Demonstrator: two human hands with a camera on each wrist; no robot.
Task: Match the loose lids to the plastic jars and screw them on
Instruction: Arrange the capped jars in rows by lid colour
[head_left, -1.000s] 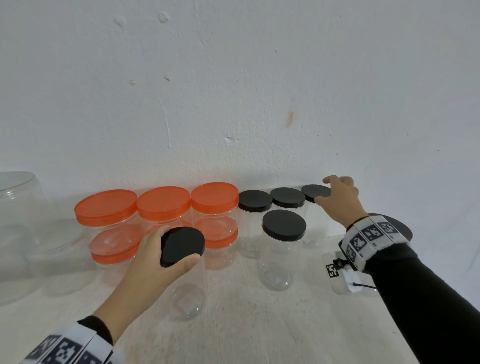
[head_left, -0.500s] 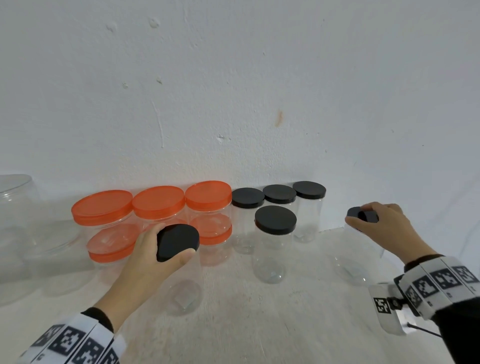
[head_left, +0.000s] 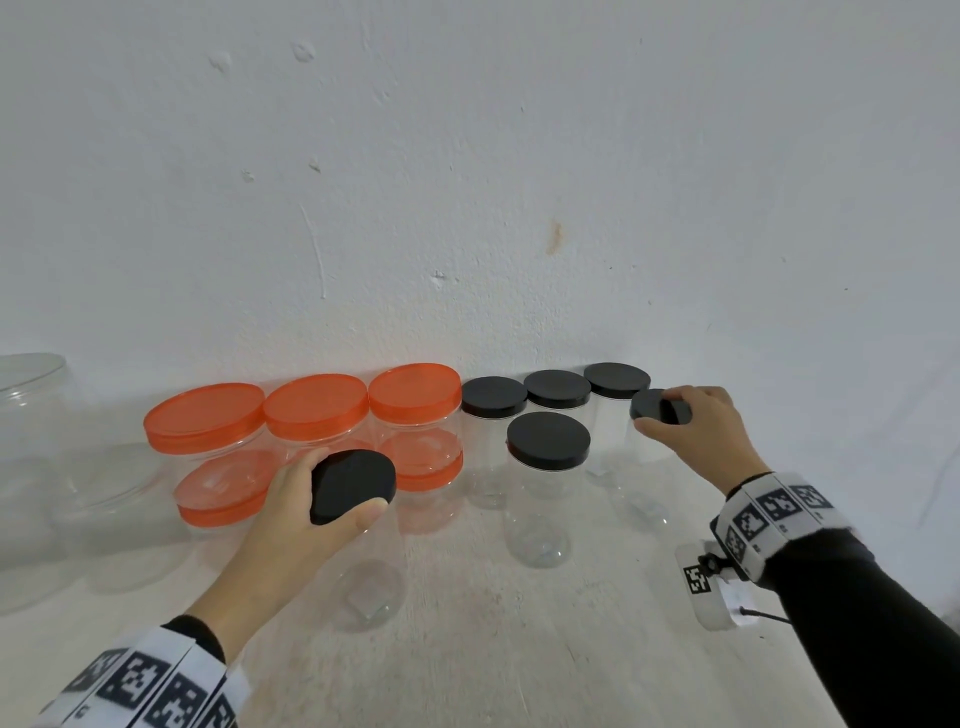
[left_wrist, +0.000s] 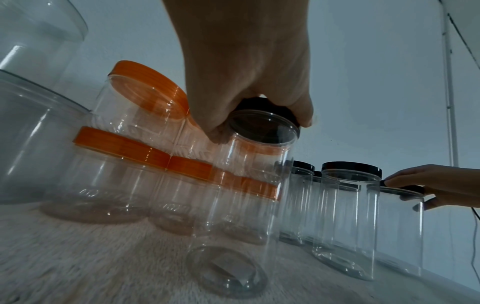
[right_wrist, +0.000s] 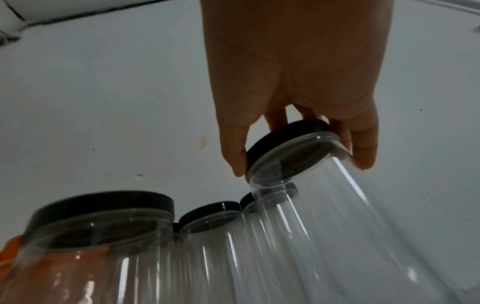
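My left hand (head_left: 317, 499) grips a black lid (head_left: 352, 484) sitting on a tall clear jar (head_left: 371, 587) in front of the orange-lidded jars; the left wrist view shows the same black lid (left_wrist: 270, 115) on the jar's mouth, fingers curled round its rim. My right hand (head_left: 696, 436) grips another black lid (head_left: 655, 406) on a clear jar (head_left: 644, 478) at the right end of the row. In the right wrist view this jar (right_wrist: 337, 205) leans, its black lid (right_wrist: 288, 137) pinched between thumb and fingers.
Several capped black-lidded jars (head_left: 548, 441) stand between my hands. Orange-lidded jars (head_left: 311, 410) are stacked along the white wall (head_left: 467, 182). A big open clear jar (head_left: 31, 426) sits at far left. The white table (head_left: 519, 649) runs in front.
My right hand left the back-row jar, took a lidded jar at the far right and carried it left up to the row. My left hand kept hold of its lid.
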